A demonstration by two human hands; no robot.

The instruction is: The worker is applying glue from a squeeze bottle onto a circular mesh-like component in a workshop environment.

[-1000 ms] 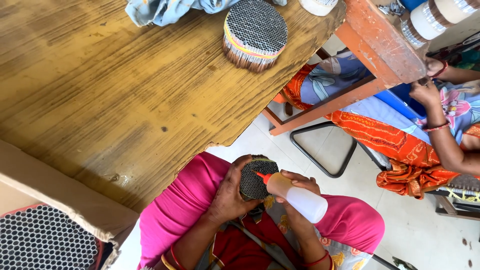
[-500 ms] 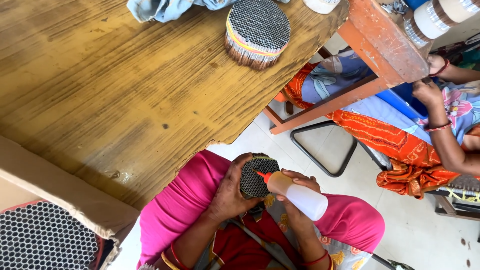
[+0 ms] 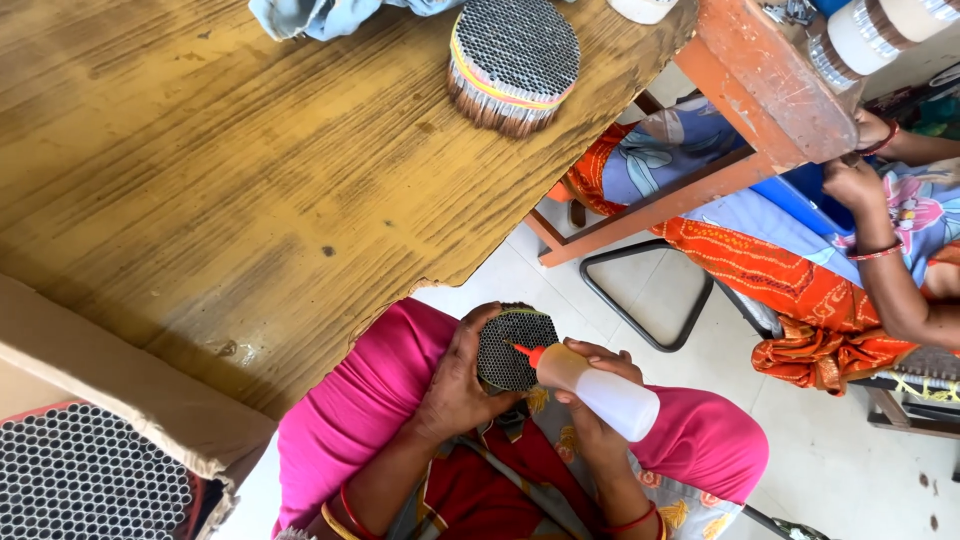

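Tube bundle (image 3: 512, 348) in left hand (image 3: 455, 385); one squeeze bottle (image 3: 598, 392) in right hand (image 3: 592, 400).

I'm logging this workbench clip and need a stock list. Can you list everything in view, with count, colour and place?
Round tube bundle: one, dark ends, yellow band, on the table's far edge.
Small tube bundle: one, dark, in the left hand over the lap.
Squeeze bottle: one, white, red nozzle touching the small bundle.
Wooden table: one, brown, upper left.
Cloth: one, pale blue, top of table.
Cardboard box: one, tan, lower left, over a honeycomb of tube ends.
Orange bench: one, upper right.
Co-worker: one, orange and blue clothes, right.
Pink clothing: over the knees.
Left hand: grip around the small bundle.
Right hand: grip around the bottle.
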